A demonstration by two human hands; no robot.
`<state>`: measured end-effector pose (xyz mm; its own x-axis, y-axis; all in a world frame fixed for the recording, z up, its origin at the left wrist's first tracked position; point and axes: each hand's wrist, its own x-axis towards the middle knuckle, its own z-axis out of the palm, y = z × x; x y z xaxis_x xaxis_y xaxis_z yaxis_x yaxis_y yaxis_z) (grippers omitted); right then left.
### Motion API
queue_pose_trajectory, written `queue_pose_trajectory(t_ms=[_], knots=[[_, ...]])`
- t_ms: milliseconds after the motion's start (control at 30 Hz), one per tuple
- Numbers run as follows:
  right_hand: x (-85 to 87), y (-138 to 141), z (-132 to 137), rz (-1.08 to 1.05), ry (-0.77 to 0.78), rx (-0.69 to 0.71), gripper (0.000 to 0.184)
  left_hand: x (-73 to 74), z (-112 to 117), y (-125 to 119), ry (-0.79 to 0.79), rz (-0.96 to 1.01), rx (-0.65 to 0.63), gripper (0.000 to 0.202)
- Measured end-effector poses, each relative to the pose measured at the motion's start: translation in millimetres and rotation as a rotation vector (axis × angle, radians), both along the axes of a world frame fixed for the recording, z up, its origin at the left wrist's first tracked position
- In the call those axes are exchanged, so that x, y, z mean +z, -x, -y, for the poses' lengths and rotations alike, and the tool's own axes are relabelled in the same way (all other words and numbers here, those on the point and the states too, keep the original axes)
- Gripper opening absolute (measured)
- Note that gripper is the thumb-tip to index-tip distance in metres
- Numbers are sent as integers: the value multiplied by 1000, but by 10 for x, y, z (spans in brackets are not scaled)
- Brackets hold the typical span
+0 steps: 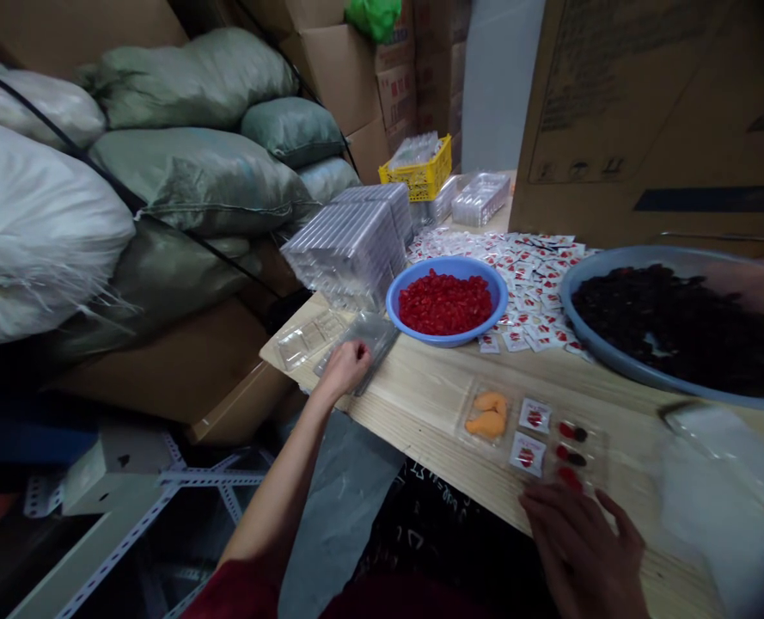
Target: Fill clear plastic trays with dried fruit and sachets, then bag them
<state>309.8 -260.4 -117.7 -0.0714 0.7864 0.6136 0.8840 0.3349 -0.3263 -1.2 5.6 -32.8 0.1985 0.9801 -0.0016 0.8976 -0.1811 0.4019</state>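
Note:
My left hand (345, 365) reaches to the table's left end and closes its fingers on a clear plastic tray (365, 335) lying there. My right hand (581, 546) rests with fingers spread on the near edge of a filled clear tray (536, 430). That tray holds two orange pieces (488, 413), two small red-and-white packets (531, 434) and several red and dark beads (571, 447). A blue bowl of red beads (446, 303) stands behind it.
A large grey basin of dark pieces (678, 322) sits at the right. Red-and-white packets (536, 266) are scattered behind the bowl. A stack of clear trays (352, 245), a yellow basket (420, 172), sacks (194, 172) and cardboard boxes (652, 112) surround the wooden table (420, 395).

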Motion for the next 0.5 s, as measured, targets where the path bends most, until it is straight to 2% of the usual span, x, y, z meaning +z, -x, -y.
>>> queue_pose_trajectory(t_ms=[167, 267, 400, 500], knots=[[32, 130, 23, -169, 54, 6, 21, 202, 294, 151, -133, 53, -10, 14], [70, 287, -16, -395, 166, -5, 19, 348, 474, 171, -180, 175, -21, 13], [239, 632, -180, -893, 507, 23, 23, 619, 893, -20, -131, 427, 9, 15], [449, 943, -392, -1445, 763, 200, 42, 696, 1307, -340, 89, 846, -2, 16]])
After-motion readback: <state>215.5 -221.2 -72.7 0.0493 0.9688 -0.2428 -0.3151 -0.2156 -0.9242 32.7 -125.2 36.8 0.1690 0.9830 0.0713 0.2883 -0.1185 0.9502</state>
